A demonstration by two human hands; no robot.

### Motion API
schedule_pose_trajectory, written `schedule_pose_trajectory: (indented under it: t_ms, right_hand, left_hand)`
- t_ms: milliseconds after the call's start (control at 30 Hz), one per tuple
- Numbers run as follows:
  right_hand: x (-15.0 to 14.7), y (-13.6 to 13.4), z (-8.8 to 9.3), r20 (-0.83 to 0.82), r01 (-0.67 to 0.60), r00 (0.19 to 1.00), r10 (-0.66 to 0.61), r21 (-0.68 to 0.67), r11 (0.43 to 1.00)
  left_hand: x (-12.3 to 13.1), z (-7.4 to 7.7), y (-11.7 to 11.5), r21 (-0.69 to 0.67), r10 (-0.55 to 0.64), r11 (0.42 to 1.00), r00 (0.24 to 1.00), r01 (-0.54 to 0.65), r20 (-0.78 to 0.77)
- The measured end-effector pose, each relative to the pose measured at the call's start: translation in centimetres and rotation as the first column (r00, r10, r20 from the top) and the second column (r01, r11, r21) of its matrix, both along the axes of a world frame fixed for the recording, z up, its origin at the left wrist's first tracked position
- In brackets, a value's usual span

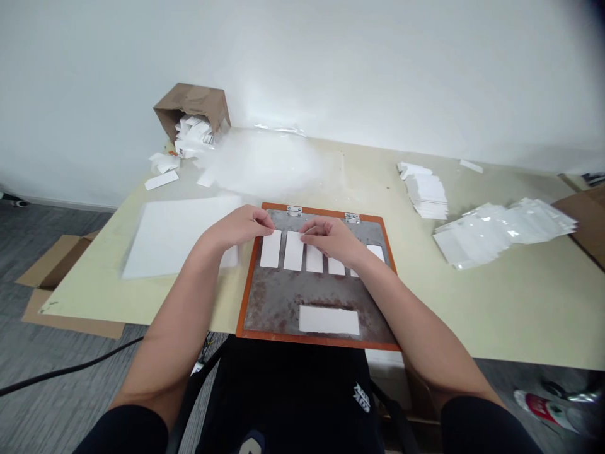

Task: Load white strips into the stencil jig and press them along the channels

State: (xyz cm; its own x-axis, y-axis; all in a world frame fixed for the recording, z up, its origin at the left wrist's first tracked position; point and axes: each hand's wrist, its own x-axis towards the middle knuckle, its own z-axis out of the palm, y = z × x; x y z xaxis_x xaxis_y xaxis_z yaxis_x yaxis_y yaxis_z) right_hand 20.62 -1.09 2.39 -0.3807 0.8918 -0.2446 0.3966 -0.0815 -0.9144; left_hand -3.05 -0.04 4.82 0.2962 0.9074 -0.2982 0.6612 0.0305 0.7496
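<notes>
A pale wall (331,69) is standing behind the yellow table (491,302), at 12 o'clock. A white sheet (170,236) is lying at 9 o'clock from the orange-rimmed board (278,302). The left hand (239,227) is touching the 12 o'clock end of the first card (271,252), thumb and fingertips nearly together; whether this grip is pinching cannot be told. The second card (293,253) is lying just beside, at 3 o'clock, its long axis running 12 to 6, roughly parallel. The right hand (335,243) is touching its 1 o'clock corner and is the nearer hand; thumb and forefinger are standing slightly apart, firm hold unconfirmed. Further cards (314,260) are lying partly beneath this hand. A fanned stack (428,195) is resting at 2 o'clock.
</notes>
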Motion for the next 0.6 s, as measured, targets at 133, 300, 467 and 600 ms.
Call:
schedule_pose_trajectory:
  t_ms: [133, 300, 467, 600]
  right_hand:
    - [-0.1, -0.1, 0.2, 0.045, 0.015, 0.999, -0.018, 0.061, 0.998]
    - [-0.3, -0.2, 0.4, 0.128, 0.009, 0.991, -0.027, 0.140, 0.990]
    - [-0.3, -0.1, 0.1, 0.173, -0.002, 0.984, -0.031, 0.189, 0.982]
    - [-0.4, 0.0, 0.0, 0.196, -0.013, 0.980, -0.026, 0.194, 0.981]
  left_hand:
    - [0.0, 0.1, -0.1, 0.010, -0.017, 1.000, 0.999, 0.017, -0.028]
    - [0.1, 0.4, -0.3, 0.020, -0.031, 0.999, 0.997, 0.032, -0.074]
    - [0.3, 0.9, -0.6, 0.027, -0.021, 0.999, 0.990, 0.025, -0.141]
    - [0.5, 1.1, -0.7, 0.042, -0.014, 0.999, 0.981, 0.023, -0.193]
